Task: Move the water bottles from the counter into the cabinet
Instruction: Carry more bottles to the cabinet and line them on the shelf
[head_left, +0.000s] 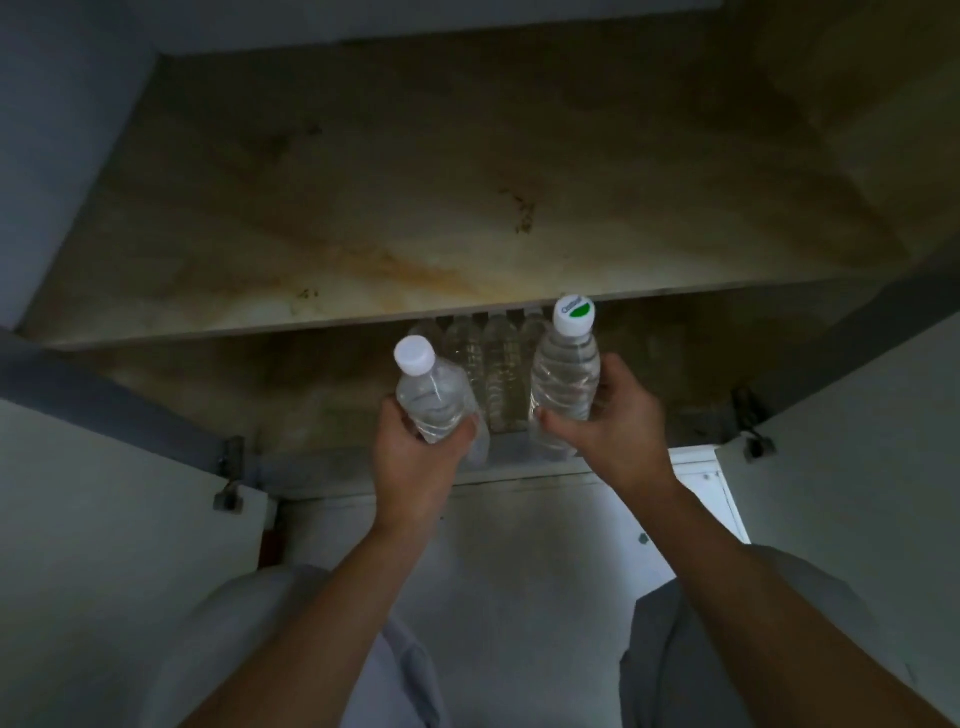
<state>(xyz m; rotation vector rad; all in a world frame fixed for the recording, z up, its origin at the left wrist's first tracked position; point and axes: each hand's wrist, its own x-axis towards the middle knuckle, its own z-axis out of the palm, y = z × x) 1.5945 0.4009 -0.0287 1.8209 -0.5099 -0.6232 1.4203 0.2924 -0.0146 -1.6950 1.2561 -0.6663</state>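
Observation:
I look up into an open cabinet. My left hand (415, 457) grips a clear water bottle with a plain white cap (428, 392) around its lower body. My right hand (608, 423) grips a second clear water bottle (566, 371), whose white cap carries a green mark. Both bottles are upright, held at the front edge of the lower cabinet shelf (322, 457). Between and behind them several clear bottles (493, 364) stand in a row on that shelf, their tops hidden by the upper shelf.
A stained upper shelf board (415, 218) spans the cabinet above the bottles. The left cabinet door (114, 519) and the right cabinet door (852, 441) stand open, with hinges at the inner corners. The shelf space left and right of the bottle row looks dark.

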